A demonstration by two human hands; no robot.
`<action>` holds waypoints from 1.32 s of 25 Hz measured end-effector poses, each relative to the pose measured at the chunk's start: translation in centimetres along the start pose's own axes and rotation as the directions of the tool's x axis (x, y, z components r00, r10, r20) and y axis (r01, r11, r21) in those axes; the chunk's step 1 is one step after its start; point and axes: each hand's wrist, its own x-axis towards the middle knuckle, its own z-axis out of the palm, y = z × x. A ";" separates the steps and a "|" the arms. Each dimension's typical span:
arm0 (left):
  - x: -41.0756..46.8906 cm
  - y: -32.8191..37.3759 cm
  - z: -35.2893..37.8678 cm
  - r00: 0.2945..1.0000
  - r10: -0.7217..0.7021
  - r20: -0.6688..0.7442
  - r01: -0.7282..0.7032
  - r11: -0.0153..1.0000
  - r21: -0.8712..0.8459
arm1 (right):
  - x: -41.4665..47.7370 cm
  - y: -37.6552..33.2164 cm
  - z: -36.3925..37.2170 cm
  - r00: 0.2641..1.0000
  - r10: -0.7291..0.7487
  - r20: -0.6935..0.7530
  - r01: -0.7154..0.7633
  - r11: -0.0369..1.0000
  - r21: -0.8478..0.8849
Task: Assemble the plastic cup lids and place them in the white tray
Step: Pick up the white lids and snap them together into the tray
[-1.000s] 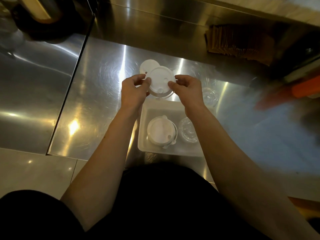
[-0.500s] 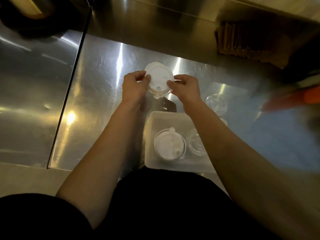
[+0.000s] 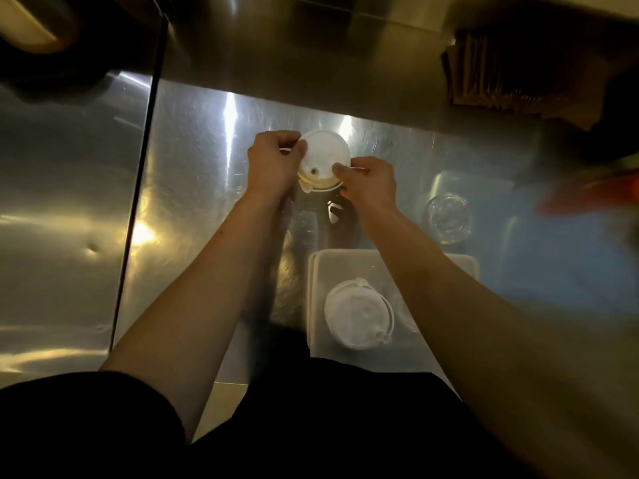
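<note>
Steel counter point(image 3: 207, 188) underneath, white tray point(image 3: 321, 271) near with one finished lid point(image 3: 358, 318) inside. Farther off, left hand point(image 3: 273, 164) and right hand point(image 3: 368, 179) both pinching a white lid point(image 3: 323, 157). Best pressed evenly round the rim till seated.

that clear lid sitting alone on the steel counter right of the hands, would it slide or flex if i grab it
The clear lid looks thin and see-through, so probably very light and a bit bendy under a pinch. It lies flat on the shiny steel counter, so a push would likely make it skid rather than roll or tip.
</note>
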 end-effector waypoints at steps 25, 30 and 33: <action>0.9 -0.9 1.1 0.993 -0.058 0.100 0.053 0.997 0.056 | 2.3 0.3 1.4 0.994 0.107 0.011 -0.107 0.994 -0.035; 0.1 -1.6 1.4 0.983 -0.135 0.123 0.145 0.987 -0.071 | 2.5 -0.1 0.5 0.998 0.056 0.019 -0.055 0.998 -0.020; -0.4 -2.0 1.3 0.985 -0.146 0.092 0.152 0.986 -0.072 | 2.4 -0.2 0.1 0.998 0.048 0.030 -0.048 0.999 -0.010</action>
